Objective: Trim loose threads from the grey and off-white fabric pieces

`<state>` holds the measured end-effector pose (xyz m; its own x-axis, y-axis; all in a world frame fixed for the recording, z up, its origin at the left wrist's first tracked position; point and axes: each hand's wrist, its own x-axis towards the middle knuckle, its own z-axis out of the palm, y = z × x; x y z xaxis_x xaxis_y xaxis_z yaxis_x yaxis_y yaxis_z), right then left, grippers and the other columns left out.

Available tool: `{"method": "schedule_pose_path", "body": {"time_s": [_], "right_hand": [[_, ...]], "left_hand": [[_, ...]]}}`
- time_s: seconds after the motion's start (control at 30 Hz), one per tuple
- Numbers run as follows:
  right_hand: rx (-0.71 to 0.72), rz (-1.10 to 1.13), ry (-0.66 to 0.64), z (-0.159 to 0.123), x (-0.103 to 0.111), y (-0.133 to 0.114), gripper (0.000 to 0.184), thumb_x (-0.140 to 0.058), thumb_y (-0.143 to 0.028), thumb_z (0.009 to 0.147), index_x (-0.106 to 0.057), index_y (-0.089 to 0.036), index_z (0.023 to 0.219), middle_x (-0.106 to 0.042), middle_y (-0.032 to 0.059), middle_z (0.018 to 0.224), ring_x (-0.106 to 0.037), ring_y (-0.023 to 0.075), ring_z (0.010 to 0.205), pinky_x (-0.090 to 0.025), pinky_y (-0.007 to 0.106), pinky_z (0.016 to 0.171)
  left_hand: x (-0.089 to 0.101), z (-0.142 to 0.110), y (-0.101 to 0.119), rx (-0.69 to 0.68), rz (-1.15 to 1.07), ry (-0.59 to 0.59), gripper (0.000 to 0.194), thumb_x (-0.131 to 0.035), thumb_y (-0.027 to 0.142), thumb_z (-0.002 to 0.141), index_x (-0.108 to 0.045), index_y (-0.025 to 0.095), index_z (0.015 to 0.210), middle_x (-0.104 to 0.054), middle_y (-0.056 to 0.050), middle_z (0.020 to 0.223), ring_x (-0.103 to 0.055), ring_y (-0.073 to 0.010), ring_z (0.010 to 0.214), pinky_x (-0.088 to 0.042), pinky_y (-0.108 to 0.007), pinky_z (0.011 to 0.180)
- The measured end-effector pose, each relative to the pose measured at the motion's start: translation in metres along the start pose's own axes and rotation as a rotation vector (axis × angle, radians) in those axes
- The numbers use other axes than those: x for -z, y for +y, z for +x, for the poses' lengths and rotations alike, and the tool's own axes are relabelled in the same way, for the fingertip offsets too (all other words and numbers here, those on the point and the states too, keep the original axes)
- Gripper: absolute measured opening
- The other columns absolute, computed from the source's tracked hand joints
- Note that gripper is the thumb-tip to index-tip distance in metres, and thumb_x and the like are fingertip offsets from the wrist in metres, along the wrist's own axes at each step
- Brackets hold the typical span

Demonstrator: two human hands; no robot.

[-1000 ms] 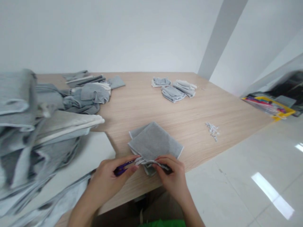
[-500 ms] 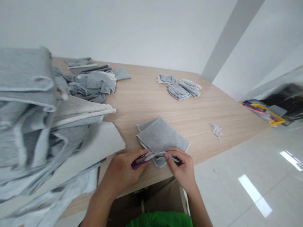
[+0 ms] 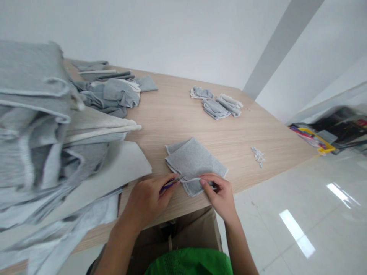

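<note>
My left hand (image 3: 153,195) is closed around a small pair of thread snips (image 3: 169,185) with a purple handle. Their metal blades point right, close to the near edge of a grey cloth piece (image 3: 196,156) on the table. That edge is pinched and lifted a little between the thumb and fingers of my right hand (image 3: 219,193). The cloth has pale overlocked edges and lies in layers, one corner angled toward me. Whether the blades touch the fabric, I cannot tell.
A tall heap of grey cloth (image 3: 31,76) rises at the left, with more crumpled cloth (image 3: 114,93) behind it. Folded cloth bundles (image 3: 216,109) lie at the back. Pale thread scraps (image 3: 258,156) sit on the right of the table (image 3: 160,118). A yellow tray (image 3: 317,140) stands beyond.
The snips have moved slightly away from the pinched edge, and their blades now look closer together. The cloth edge is lowered a little. My right hand keeps its pinch.
</note>
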<state>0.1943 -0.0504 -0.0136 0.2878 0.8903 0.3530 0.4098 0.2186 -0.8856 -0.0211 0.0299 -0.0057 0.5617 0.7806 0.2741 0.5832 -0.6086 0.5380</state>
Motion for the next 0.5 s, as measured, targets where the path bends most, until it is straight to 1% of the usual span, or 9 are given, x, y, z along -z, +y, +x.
{"method": "schedule_pose_path", "body": {"time_s": [0.1, 0.23, 0.33, 0.37, 0.43, 0.5], "right_hand": [[0.01, -0.023, 0.02, -0.0006, -0.0025, 0.0006, 0.012, -0.066, -0.025, 0.087, -0.077, -0.021, 0.09, -0.077, 0.0079, 0.092, -0.071, 0.0215, 0.088, -0.057, 0.035, 0.079], [0.041, -0.077, 0.113, -0.0013, -0.0056, 0.0017, 0.009, -0.07, -0.024, 0.084, -0.075, -0.021, 0.091, -0.074, 0.0068, 0.092, -0.069, 0.0197, 0.083, -0.055, 0.033, 0.075], [0.111, -0.132, 0.19, -0.0029, -0.0081, 0.0038, 0.003, -0.072, -0.021, 0.082, -0.074, -0.022, 0.083, -0.071, 0.0061, 0.092, -0.066, 0.0199, 0.086, -0.053, 0.034, 0.077], [0.131, -0.16, 0.205, -0.0036, -0.0088, 0.0044, 0.004, -0.071, -0.02, 0.082, -0.074, -0.022, 0.08, -0.07, 0.0058, 0.091, -0.065, 0.02, 0.087, -0.052, 0.034, 0.078], [0.162, -0.214, 0.194, -0.005, -0.009, 0.0045, 0.008, -0.069, -0.019, 0.083, -0.075, -0.023, 0.078, -0.067, 0.0048, 0.087, -0.063, 0.02, 0.085, -0.051, 0.035, 0.078], [0.185, -0.235, 0.113, -0.0058, -0.0069, 0.0028, 0.011, -0.067, -0.018, 0.084, -0.076, -0.023, 0.083, -0.067, 0.0041, 0.084, -0.062, 0.0198, 0.082, -0.05, 0.036, 0.078]], "left_hand": [[0.0002, -0.0005, 0.0011, -0.002, 0.014, -0.014, 0.036, -0.045, 0.044, 0.098, -0.071, 0.021, 0.109, -0.078, -0.007, 0.1, -0.074, -0.024, 0.086, -0.052, -0.033, 0.073], [-0.0001, -0.0016, 0.002, -0.042, 0.013, -0.037, 0.032, -0.047, 0.041, 0.098, -0.071, 0.022, 0.109, -0.078, -0.006, 0.097, -0.074, -0.0227, 0.083, -0.05, -0.031, 0.071], [-0.0014, -0.0027, 0.0012, -0.055, 0.027, -0.055, 0.03, -0.05, 0.039, 0.096, -0.07, 0.024, 0.112, -0.078, -0.005, 0.097, -0.073, -0.0226, 0.081, -0.05, -0.031, 0.068], [-0.0019, -0.003, 0.0007, -0.056, 0.027, -0.059, 0.03, -0.051, 0.04, 0.096, -0.07, 0.024, 0.113, -0.078, -0.005, 0.098, -0.073, -0.0229, 0.081, -0.05, -0.031, 0.068], [-0.003, -0.0033, 0.0001, -0.061, 0.027, -0.061, 0.031, -0.05, 0.04, 0.095, -0.071, 0.024, 0.113, -0.078, -0.005, 0.1, -0.073, -0.0238, 0.084, -0.05, -0.032, 0.07], [-0.0038, -0.0034, -0.0002, -0.061, 0.036, -0.056, 0.032, -0.05, 0.039, 0.095, -0.071, 0.023, 0.114, -0.078, -0.006, 0.1, -0.073, -0.0244, 0.084, -0.051, -0.033, 0.071]]}}
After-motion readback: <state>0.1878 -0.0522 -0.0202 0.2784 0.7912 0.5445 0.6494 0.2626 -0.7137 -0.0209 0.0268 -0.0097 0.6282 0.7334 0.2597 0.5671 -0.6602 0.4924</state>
